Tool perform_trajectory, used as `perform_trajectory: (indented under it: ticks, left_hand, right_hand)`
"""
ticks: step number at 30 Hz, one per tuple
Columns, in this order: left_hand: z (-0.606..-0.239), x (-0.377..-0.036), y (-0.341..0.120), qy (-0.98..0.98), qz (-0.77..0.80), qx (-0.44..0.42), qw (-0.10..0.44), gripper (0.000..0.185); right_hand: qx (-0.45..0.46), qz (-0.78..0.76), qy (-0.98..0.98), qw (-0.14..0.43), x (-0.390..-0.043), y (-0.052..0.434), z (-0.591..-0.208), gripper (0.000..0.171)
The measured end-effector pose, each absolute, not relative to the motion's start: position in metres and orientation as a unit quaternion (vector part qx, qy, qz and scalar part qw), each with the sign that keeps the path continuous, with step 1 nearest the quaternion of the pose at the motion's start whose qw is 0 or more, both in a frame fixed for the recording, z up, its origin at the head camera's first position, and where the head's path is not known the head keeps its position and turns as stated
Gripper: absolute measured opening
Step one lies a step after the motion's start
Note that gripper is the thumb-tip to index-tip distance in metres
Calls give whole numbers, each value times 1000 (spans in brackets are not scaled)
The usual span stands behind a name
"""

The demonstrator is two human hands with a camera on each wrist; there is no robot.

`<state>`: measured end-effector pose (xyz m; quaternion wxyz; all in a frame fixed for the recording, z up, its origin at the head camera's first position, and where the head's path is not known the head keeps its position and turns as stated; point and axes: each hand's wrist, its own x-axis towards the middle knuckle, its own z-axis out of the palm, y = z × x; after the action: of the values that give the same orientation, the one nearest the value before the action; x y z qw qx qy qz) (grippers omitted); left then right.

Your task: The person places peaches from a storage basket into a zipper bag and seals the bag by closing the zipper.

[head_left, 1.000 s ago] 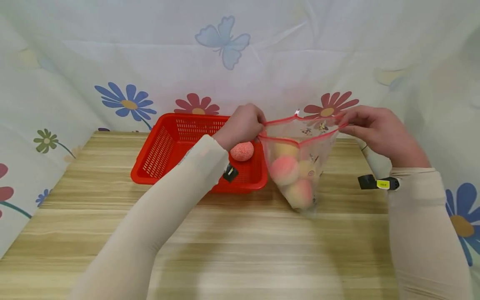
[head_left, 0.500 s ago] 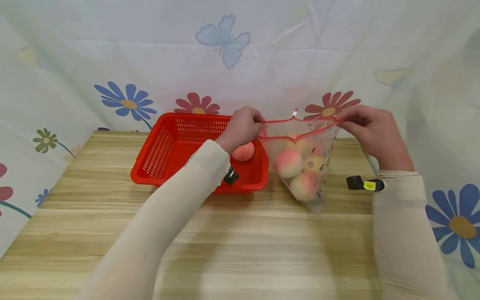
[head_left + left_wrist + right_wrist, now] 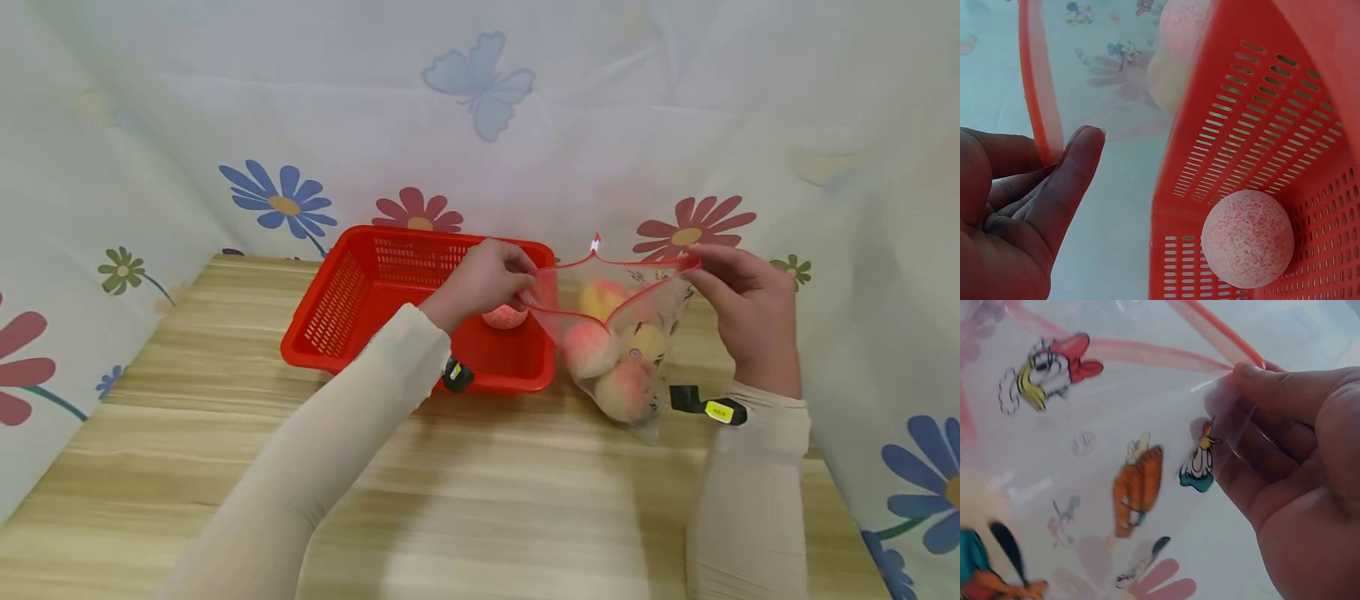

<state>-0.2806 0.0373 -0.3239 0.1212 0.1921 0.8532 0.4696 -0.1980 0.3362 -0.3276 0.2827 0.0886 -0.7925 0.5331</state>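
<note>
Wood-grain table stands against flowered curtain; basket on it.

Head camera looks down and forward over the wooden tabletop. Left wrist view sits close at the red slotted plastic basket; right wrist view hugs the clear red-rimmed cartoon-print bag, which all three views share.

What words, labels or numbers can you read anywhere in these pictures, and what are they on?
None can be read.
Yellow tag on the black wrist strap: print too small to read.
Clear zip bag held by both hands: only cartoon figures, no lettering shows.
Red basket: no label shows.
</note>
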Motion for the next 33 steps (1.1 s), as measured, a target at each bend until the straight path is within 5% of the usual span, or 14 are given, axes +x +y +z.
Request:
perform_trajectory:
  ticks: [11,33]
  left_hand:
    - [-324,-275,33,884,418,185,94,27]
    - [-325,-279,28,874,437,179,110,21]
  right_hand:
    - [134,638,-694,306,-198,311,-337,26]
    - [92,563,-754,325,-198,306,-337,26]
